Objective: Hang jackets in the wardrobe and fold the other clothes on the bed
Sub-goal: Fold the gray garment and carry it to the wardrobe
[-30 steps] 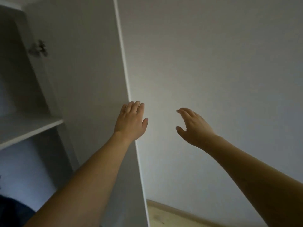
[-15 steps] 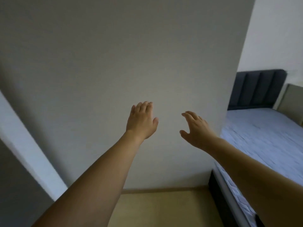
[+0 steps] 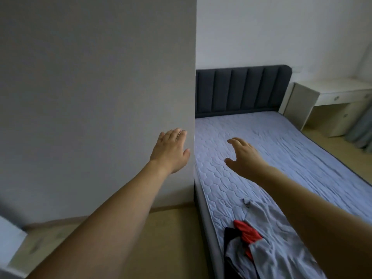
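A bed (image 3: 291, 150) with a pale blue quilted cover and a dark padded headboard fills the right half of the view. A heap of clothes (image 3: 259, 244), grey with red and black pieces, lies on its near end. My left hand (image 3: 171, 151) is stretched out in front of the grey wall, fingers straight, holding nothing. My right hand (image 3: 243, 156) reaches out over the mattress, fingers loosely spread and empty, well beyond the clothes. The wardrobe is out of view.
A grey wall (image 3: 96, 87) fills the left, ending at a corner beside the bed. A white desk (image 3: 332, 97) stands past the headboard at the right, with a grey curtain (image 3: 362, 133) beside it. Light wooden floor (image 3: 165, 234) lies left of the bed.
The view has swung right, from the wardrobe's shelf and door past the wall to the bed. Both hands stay outstretched and empty. The clothes heap has come into sight.
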Action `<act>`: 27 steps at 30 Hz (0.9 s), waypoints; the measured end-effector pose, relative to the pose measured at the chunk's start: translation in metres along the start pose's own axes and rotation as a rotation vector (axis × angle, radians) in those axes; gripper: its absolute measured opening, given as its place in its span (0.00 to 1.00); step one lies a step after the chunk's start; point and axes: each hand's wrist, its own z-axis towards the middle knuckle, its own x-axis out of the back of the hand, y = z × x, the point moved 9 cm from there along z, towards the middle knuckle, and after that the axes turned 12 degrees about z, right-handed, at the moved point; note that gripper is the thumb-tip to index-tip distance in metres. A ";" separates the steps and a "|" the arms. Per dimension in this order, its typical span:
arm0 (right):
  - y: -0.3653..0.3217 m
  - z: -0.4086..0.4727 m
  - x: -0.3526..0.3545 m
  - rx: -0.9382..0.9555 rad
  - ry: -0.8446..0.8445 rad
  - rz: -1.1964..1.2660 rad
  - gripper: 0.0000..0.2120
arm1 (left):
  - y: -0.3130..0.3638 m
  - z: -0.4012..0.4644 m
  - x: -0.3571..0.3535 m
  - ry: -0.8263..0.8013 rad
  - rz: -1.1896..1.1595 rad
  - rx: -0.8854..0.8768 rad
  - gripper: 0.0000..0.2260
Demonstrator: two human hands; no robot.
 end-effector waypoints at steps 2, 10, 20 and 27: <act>0.038 0.000 0.016 -0.016 0.000 0.001 0.31 | 0.035 0.014 -0.009 -0.025 -0.013 0.001 0.27; 0.223 -0.008 0.063 -0.081 -0.050 0.011 0.31 | 0.203 0.085 -0.068 -0.138 -0.116 0.021 0.25; 0.468 -0.005 0.113 -0.166 -0.267 0.031 0.31 | 0.433 0.098 -0.150 -0.374 -0.198 0.165 0.26; 0.593 -0.011 0.105 -0.169 -0.338 0.018 0.30 | 0.531 0.133 -0.200 -0.443 -0.205 0.183 0.25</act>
